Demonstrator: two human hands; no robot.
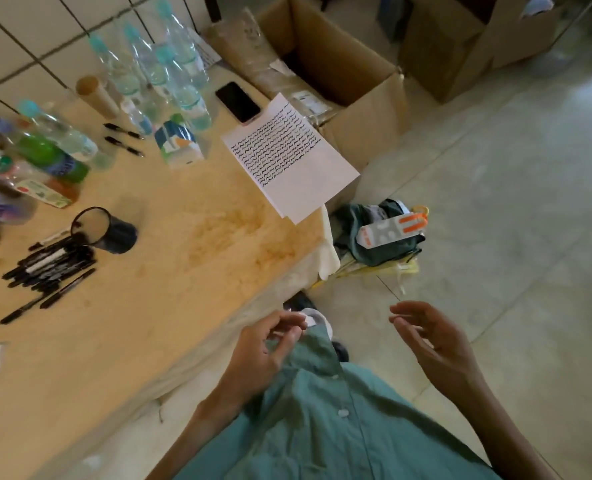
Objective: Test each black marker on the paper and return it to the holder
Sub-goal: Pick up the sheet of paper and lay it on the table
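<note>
Hovering off the counter (pixel 170 306) edge, your left hand (pixel 265 348) and right hand (pixel 433 344) hold nothing, each grip loose; black markers (pixel 50 268) lie beside the tipped holder (pixel 109 230).

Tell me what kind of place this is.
Probably a storeroom or back workroom, not a tidy office. Open cardboard boxes stand on a bare tiled floor, and the worn table is crowded with water bottles.

The person wears a muted green shirt (pixel 322 424) with a buttoned front placket, small pale buttons (pixel 343 413) and a pointed collar, something white, perhaps an undershirt, at its tip, and both forearms bare.
</note>
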